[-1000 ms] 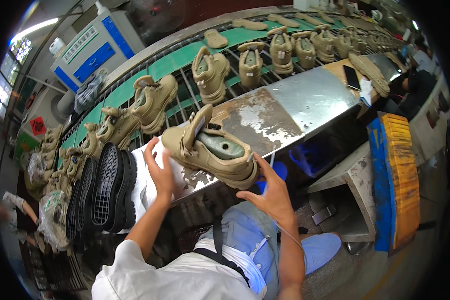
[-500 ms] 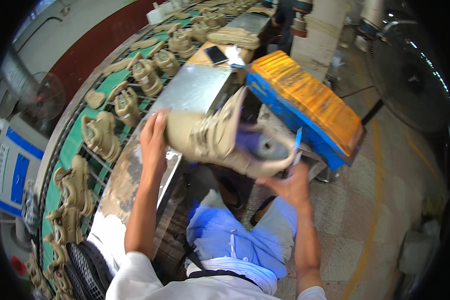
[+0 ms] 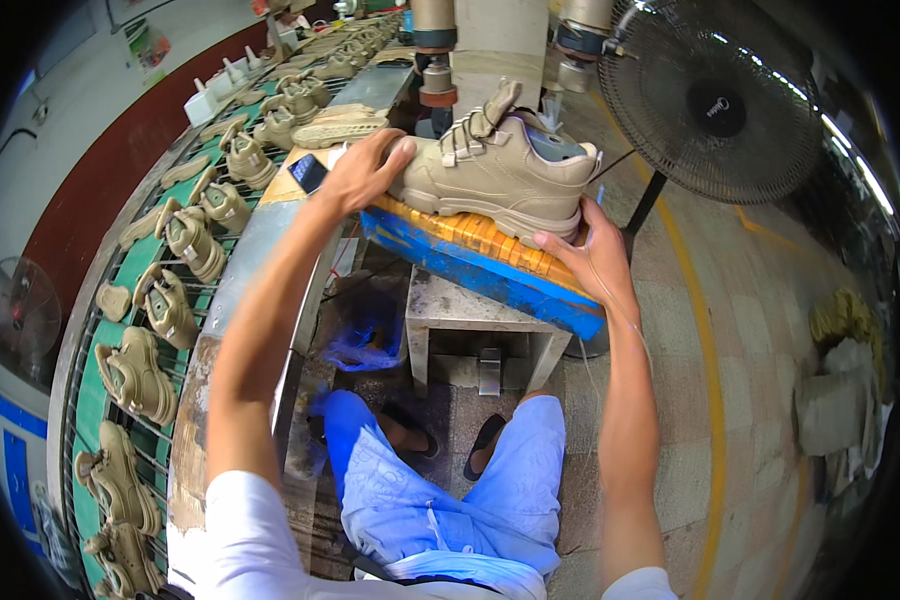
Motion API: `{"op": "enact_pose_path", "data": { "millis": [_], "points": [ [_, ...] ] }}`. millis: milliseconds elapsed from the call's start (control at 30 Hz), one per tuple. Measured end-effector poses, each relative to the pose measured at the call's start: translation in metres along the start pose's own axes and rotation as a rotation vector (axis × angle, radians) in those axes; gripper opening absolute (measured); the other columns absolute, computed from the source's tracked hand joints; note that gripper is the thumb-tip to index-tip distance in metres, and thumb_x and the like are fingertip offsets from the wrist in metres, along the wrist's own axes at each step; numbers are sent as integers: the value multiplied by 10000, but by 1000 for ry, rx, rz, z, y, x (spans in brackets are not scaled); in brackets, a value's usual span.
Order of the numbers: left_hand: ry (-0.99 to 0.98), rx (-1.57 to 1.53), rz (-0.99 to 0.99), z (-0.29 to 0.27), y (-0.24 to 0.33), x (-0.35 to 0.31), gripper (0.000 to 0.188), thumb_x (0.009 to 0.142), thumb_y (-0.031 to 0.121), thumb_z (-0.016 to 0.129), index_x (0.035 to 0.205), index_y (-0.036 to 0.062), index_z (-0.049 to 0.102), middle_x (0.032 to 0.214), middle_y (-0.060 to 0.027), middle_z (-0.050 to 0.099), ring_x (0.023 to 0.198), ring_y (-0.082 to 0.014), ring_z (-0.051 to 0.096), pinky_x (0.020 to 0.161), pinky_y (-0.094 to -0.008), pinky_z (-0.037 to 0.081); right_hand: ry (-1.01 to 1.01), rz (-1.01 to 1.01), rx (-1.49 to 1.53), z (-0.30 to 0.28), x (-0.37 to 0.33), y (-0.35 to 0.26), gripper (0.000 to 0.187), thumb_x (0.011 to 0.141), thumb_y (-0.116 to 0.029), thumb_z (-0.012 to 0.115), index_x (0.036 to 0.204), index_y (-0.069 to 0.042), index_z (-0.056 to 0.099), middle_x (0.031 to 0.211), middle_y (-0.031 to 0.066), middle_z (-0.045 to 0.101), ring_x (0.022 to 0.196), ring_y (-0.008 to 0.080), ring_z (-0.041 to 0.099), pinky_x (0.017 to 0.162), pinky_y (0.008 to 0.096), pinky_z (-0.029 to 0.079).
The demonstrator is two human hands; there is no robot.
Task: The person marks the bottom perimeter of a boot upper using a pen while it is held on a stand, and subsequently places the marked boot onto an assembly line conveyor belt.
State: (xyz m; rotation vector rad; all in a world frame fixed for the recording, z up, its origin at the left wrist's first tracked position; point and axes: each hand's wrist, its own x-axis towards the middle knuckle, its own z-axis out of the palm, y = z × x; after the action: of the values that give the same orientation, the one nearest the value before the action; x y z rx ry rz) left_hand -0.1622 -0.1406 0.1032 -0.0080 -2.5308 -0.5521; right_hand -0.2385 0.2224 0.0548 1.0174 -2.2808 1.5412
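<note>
Resting on the orange pad [image 3: 470,238] of a blue-framed press stand [image 3: 475,272], a tan shoe [image 3: 495,172] is being gripped at both ends. Its toe is being clasped by the left hand [image 3: 362,170], its heel sole by the right hand [image 3: 590,255]. A black fan [image 3: 715,100] is standing just beside.

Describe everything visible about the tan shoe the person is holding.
The tan shoe is a chunky beige sneaker with a thick ridged sole, strap-like lacing pieces and a tongue standing up; a grey-blue form fills its opening. It sits upright, sole down, on an orange-topped blue pad of a press stand. The left hand grips its toe end, while the right hand touches the sole at the heel end.
</note>
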Motion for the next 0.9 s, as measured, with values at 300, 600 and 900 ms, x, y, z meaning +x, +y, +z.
{"op": "enact_pose_path", "data": {
  "millis": [300, 600, 900],
  "points": [
    [-249, 257, 301, -32, 37, -4, 958, 755, 721, 779, 1343, -21, 630, 1132, -239, 720, 1078, -421, 697, 967, -482, 549, -316, 95, 329, -13, 37, 15, 928, 753, -170, 966, 1519, 51, 491, 1456, 157, 632, 1339, 227, 586, 1175, 368, 442],
    [-55, 101, 241, -15, 30, -10, 946, 679, 689, 827, 1292, -21, 712, 1203, -251, 741, 1074, -383, 733, 985, -452, 562, -322, 112, 360, -20, 37, 11, 998, 727, -172, 981, 1540, 74, 458, 1491, 188, 602, 1374, 246, 565, 1207, 377, 411],
    [-139, 246, 371, -5, 27, 6, 865, 821, 750, 697, 1216, -16, 624, 1065, -220, 682, 1027, -409, 690, 912, -506, 553, -275, 141, 272, -16, 35, 7, 957, 766, -189, 960, 1537, 62, 452, 1489, 190, 590, 1369, 265, 576, 1179, 405, 458]
  ]
}}
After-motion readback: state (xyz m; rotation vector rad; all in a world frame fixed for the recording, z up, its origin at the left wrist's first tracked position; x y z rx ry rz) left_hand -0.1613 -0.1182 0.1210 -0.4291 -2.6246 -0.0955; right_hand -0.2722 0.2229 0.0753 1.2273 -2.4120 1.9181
